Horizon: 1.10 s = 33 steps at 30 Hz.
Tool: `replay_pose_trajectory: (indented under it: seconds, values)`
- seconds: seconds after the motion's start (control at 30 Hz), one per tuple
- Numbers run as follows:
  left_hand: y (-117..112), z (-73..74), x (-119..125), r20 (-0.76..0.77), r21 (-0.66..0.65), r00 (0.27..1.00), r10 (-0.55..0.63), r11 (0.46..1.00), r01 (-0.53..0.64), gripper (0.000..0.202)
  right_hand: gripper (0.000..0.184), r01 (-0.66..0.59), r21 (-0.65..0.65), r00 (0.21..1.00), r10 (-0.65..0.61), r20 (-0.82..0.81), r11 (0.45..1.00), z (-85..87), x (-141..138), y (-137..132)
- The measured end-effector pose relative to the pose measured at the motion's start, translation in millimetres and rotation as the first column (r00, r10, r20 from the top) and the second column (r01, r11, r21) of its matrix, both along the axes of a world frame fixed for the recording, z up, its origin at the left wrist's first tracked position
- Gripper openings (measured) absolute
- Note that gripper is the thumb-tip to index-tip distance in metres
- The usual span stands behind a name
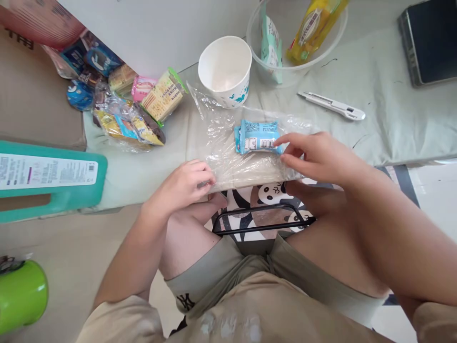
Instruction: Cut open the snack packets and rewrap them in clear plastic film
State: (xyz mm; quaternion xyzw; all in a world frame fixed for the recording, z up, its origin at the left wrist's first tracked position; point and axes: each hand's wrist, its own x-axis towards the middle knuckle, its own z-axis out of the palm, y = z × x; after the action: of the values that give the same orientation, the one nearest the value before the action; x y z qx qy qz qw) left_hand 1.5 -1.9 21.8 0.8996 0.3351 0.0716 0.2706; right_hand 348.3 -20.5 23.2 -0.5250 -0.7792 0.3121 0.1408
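A clear plastic bag or sheet (223, 164) lies spread on the cloth-covered surface. On top of it rest small light-blue snack packets (259, 136), one partly under another, with a barcode facing up. My right hand (314, 155) reaches in from the right, its index fingertip at the packets' right end and its thumb held apart. At the near left edge of the plastic, my left hand (189, 186) is closed with curled fingers, pinching the plastic's edge. A white paper cup (225, 69) with teal print stands just behind the plastic.
Wrapped snacks (128, 121) and a soda biscuit packet (164, 96) lie to the left, near a teal container (76, 171). A white box cutter (333, 105) lies right of the plastic. Behind are a clear tub (296, 74) holding a yellow bottle (312, 31) and a dark device (437, 43).
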Motion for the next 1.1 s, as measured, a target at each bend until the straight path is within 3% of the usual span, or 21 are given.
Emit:
replay_pose_trajectory:
  seconds: [0.1,0.17,0.27,0.33,0.4,0.47,0.6,0.7,0.87,0.97,1.1]
  values:
    - [-9.1,7.1,-8.3,-0.101,-0.061,0.994,-0.034,0.998,0.028,0.009,0.043,0.140,0.023,0.984,-0.136,-0.113,0.990,-14.7,1.6,9.2]
    - [-17.2,25.5,-1.4,-0.178,-0.112,0.983,-0.040,0.993,0.020,0.004,0.049,0.264,0.004,0.938,-0.256,-0.236,0.965,-24.1,-0.9,17.3]
    - [-24.7,58.9,37.8,-0.083,-0.246,0.996,-0.036,0.969,0.015,0.009,0.045,0.443,0.027,0.836,-0.403,-0.373,0.896,-29.5,-10.9,28.6]
    - [-21.9,67.4,74.7,0.128,-0.290,0.992,-0.002,0.956,0.040,0.013,0.036,0.391,0.110,0.874,-0.332,-0.355,0.914,-27.5,-20.1,33.0]
    - [-11.8,58.2,105.0,0.215,-0.217,0.970,0.112,0.974,-0.065,0.014,0.037,0.204,0.180,0.959,-0.159,-0.235,0.962,-25.2,-29.2,34.1]
    - [3.3,37.2,119.2,0.239,-0.096,0.927,0.290,0.957,-0.275,0.017,0.050,0.057,0.216,0.995,-0.039,-0.088,0.975,-25.6,-36.5,33.3]
    - [30.7,-5.1,105.9,0.216,0.018,0.850,0.480,0.868,-0.495,0.032,0.069,0.023,0.287,0.994,-0.053,0.099,0.958,-32.2,-43.4,31.5]
    - [38.4,-23.2,89.5,0.135,0.035,0.854,0.503,0.859,-0.511,0.048,0.065,0.013,0.291,0.987,-0.060,0.150,0.957,-34.1,-44.0,33.2]
    - [35.2,-39.4,82.3,-0.029,0.022,0.859,0.511,0.859,-0.511,0.069,0.054,0.012,0.257,0.984,-0.057,0.168,0.966,-31.8,-42.3,39.5]
    - [31.6,-43.7,80.6,-0.084,0.041,0.873,0.480,0.877,-0.479,0.080,0.052,0.022,0.248,0.985,-0.064,0.161,0.968,-32.7,-40.2,41.6]
    - [28.2,-40.2,78.6,-0.144,0.095,0.874,0.464,0.886,-0.454,0.074,0.055,0.058,0.263,0.987,-0.094,0.130,0.963,-35.9,-39.2,40.8]
